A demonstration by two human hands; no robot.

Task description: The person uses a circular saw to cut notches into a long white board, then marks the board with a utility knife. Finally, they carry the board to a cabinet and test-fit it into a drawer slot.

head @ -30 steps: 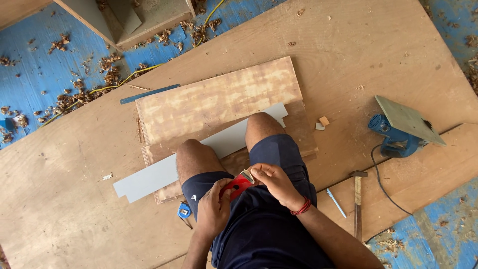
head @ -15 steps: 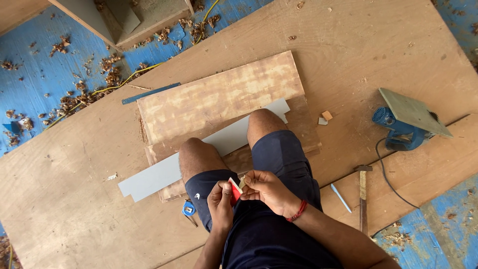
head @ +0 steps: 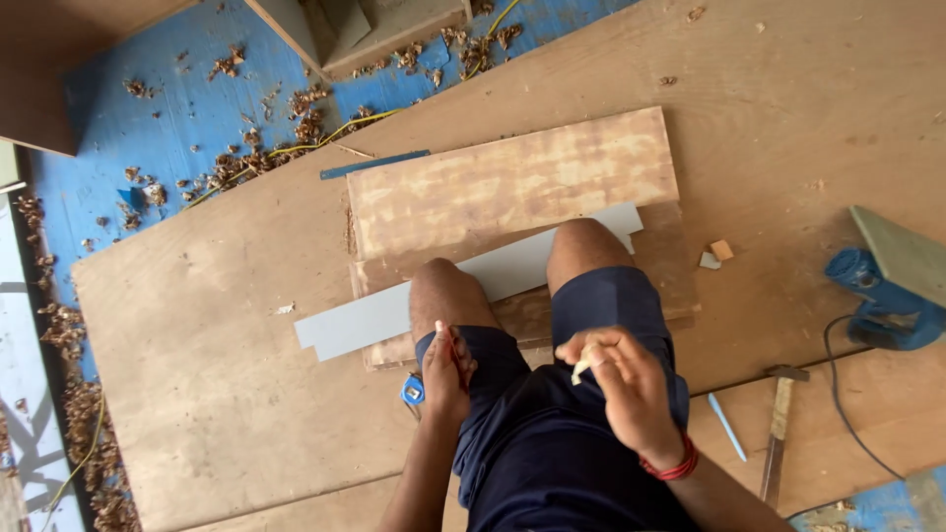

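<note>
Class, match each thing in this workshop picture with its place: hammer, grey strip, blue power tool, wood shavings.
Things:
1. hammer
2. grey strip
3. blue power tool
4. wood shavings

Places:
A. on the blue floor, top left
B. under the person's knees
C. at the right edge of the picture
D. by the person's right arm, beside a small light blue stick

Pairs: 1-D, 2-B, 3-C, 4-A

The left hand (head: pixel 445 372) is held curled against the left thigh, fingers pointing to twelve o'clock; the right hand (head: pixel 623 382) is raised over the right thigh, fingers pinched together toward nine o'clock
</note>
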